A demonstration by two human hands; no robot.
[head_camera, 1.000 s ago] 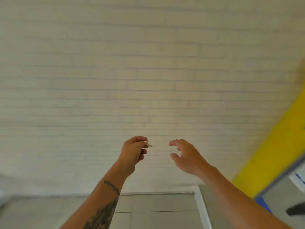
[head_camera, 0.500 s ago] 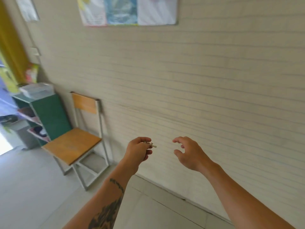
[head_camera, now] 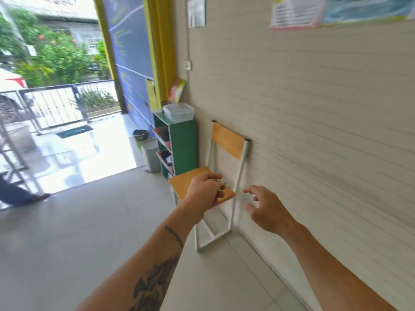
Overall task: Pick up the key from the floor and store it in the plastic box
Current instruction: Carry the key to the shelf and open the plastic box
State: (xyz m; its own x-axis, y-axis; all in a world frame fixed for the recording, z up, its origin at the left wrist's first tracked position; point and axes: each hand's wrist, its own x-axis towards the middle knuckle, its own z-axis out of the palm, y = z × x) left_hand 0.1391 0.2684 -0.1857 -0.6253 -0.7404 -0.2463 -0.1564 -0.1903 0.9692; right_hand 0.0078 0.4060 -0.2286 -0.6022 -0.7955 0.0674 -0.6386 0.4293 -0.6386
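My left hand [head_camera: 205, 191] is raised in front of me, its fingers pinched on a small metal key [head_camera: 222, 185] whose tip sticks out to the right. Just right of it, my right hand [head_camera: 265, 208] hangs with fingers curled apart, holding nothing. Farther ahead a clear plastic box [head_camera: 179, 111] with its lid on rests on top of a green shelf unit [head_camera: 183, 145] against the wall. Both hands are well short of the box.
A wooden chair [head_camera: 226, 140] with a white metal frame stands against the beige wall between me and the shelf. A grey bin [head_camera: 151, 157] sits left of the shelf. The tiled floor opens left toward a bright doorway and gate; a person's leg [head_camera: 18, 195] shows at the far left.
The view has swung left from the bare wall to the chair, shelf and doorway. Both hands keep the same pose, the left still pinching the key.
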